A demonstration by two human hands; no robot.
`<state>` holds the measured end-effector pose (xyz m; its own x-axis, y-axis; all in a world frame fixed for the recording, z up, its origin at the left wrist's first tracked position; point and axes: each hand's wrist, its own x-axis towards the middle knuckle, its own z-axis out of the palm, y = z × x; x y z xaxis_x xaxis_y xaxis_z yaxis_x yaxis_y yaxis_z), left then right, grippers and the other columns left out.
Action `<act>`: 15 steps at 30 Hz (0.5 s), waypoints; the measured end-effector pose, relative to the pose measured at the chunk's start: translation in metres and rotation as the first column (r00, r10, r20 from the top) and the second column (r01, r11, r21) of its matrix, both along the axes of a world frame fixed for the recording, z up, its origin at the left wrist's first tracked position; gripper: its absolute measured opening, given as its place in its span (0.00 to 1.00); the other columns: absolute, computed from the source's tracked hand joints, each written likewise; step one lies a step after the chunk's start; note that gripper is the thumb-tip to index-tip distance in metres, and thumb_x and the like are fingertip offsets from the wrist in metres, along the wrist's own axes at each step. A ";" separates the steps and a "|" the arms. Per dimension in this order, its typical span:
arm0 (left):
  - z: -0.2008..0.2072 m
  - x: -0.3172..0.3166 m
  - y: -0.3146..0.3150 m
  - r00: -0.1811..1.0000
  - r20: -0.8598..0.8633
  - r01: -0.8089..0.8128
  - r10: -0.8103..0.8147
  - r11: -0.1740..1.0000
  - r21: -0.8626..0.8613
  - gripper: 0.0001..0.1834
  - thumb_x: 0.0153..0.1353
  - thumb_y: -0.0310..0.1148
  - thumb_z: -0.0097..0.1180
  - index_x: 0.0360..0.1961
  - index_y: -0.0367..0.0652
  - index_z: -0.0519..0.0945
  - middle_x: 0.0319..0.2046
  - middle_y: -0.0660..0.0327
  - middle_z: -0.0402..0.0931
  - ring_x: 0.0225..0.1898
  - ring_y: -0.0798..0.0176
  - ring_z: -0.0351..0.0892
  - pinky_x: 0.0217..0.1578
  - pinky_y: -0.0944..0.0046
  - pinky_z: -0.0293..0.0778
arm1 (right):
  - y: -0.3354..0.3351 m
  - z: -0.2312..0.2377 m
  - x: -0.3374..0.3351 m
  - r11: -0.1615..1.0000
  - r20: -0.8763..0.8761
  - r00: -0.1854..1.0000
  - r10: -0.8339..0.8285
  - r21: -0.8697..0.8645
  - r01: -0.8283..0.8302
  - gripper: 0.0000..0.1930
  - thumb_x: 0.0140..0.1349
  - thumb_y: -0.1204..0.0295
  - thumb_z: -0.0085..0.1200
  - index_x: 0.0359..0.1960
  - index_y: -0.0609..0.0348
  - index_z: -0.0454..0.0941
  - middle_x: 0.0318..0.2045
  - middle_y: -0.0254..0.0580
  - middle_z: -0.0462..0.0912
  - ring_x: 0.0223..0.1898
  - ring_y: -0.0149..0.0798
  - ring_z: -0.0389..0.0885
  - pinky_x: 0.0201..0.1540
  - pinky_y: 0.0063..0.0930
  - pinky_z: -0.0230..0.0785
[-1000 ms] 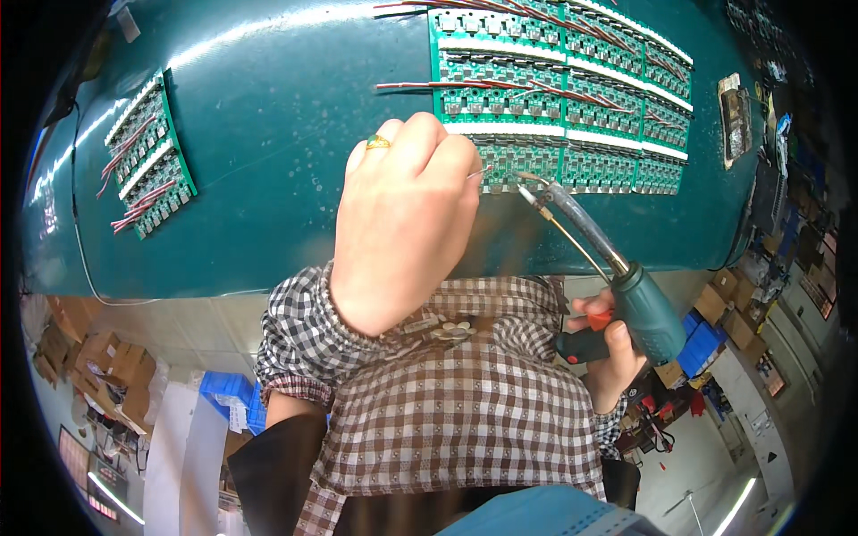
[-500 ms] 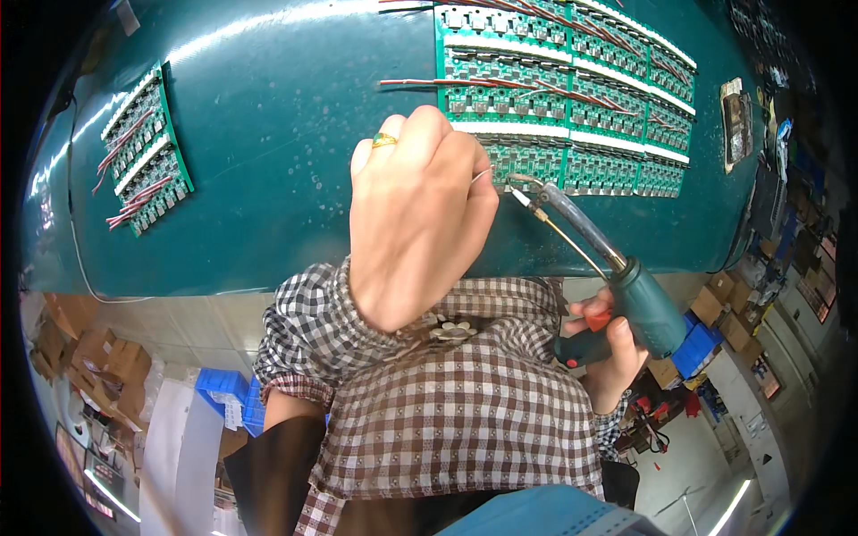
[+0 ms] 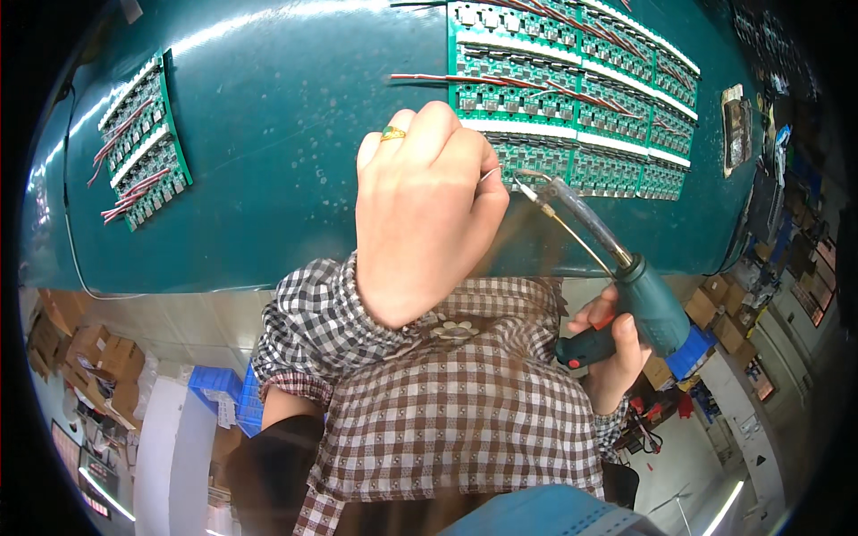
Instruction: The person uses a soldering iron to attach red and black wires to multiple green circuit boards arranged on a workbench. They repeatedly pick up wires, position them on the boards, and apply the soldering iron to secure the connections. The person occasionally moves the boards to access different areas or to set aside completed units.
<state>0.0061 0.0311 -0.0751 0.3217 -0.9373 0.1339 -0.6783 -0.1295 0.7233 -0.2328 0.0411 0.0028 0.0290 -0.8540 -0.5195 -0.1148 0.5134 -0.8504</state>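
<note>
My left hand is closed in a pinch at the near edge of a large panel of green circuit boards. A short, thin wire end shows between its thumb and forefinger; the rest is hidden by the hand. My right hand is wrapped round the handle of a green soldering gun with a red trigger. The gun's bent tip and thin brass-coloured feed tube reach the panel's near row, just right of the left fingertips. Whether the tip touches the board is unclear.
Red and white wires lie across the panel and stick out past its left edge. A smaller wired board panel lies at left on the green table mat. A worn rectangular block sits at right. Blue bins stand below the table.
The whole view has shifted slightly. Both hands keep their grips, and the soldering gun's tip stays by the left fingertips at the panel's near row.
</note>
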 end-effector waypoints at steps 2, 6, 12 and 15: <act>0.000 0.000 0.000 1.000 -0.001 -0.006 0.006 1.000 -0.001 0.07 0.44 0.26 0.62 0.24 0.45 0.76 0.27 0.61 0.69 0.32 0.55 0.71 0.32 0.58 0.61 | 0.002 0.002 0.002 1.000 -0.018 1.000 0.012 -0.023 -0.013 0.24 0.56 0.65 0.61 0.46 0.75 0.72 0.28 0.48 0.77 0.33 0.44 0.81 0.35 0.37 0.82; 0.000 0.000 0.000 1.000 0.001 -0.004 0.004 1.000 0.007 0.07 0.44 0.26 0.62 0.24 0.45 0.76 0.27 0.62 0.69 0.32 0.56 0.70 0.32 0.58 0.61 | 0.005 0.004 0.006 0.998 -0.023 0.999 0.040 -0.051 -0.041 0.23 0.56 0.67 0.61 0.47 0.74 0.72 0.30 0.48 0.77 0.33 0.44 0.80 0.38 0.38 0.79; 0.001 0.001 0.000 1.000 -0.016 -0.005 0.005 1.000 0.011 0.07 0.44 0.26 0.62 0.24 0.46 0.76 0.27 0.62 0.69 0.32 0.56 0.70 0.32 0.58 0.61 | 0.008 0.004 0.015 0.992 -0.168 0.983 0.069 -0.097 -0.086 0.24 0.56 0.61 0.60 0.45 0.71 0.72 0.27 0.42 0.73 0.28 0.41 0.78 0.31 0.34 0.77; 0.001 0.001 0.000 1.000 -0.022 -0.005 0.005 1.000 0.016 0.07 0.44 0.26 0.62 0.24 0.46 0.76 0.27 0.62 0.69 0.32 0.56 0.70 0.32 0.58 0.61 | 0.009 0.005 0.013 0.988 -0.163 0.982 0.094 -0.104 -0.112 0.24 0.55 0.61 0.61 0.45 0.71 0.72 0.27 0.43 0.74 0.29 0.41 0.78 0.32 0.35 0.77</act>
